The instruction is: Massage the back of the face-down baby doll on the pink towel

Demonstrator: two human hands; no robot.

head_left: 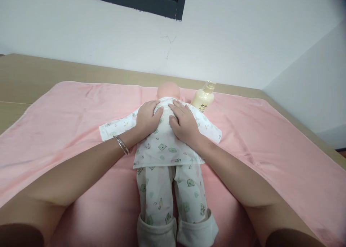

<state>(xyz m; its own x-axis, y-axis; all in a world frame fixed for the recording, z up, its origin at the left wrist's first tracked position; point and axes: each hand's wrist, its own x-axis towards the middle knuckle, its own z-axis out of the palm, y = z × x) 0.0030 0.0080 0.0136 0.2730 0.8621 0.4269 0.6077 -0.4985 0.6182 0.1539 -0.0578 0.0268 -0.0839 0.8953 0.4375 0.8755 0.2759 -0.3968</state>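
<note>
A baby doll (168, 91) lies stretched out with its bald head away from me, its face not showing. It wears a white printed shirt (164, 151) with the sleeves spread sideways, and matching pants (159, 196) with rolled cuffs. My left hand (148, 116) rests flat on the left side of the doll's upper back, fingers stretched out. On the right side, my right hand (184, 121) lies flat too, its fingers extended towards the neck. A silver bangle (121, 144) circles my left wrist.
Under the doll a pink blanket (89, 103) covers most of the wooden tabletop (35, 68). A pale yellow pump bottle (203, 97) is right of the doll's head. Behind the table stands a white wall (229, 41) with a dark frame (151, 4).
</note>
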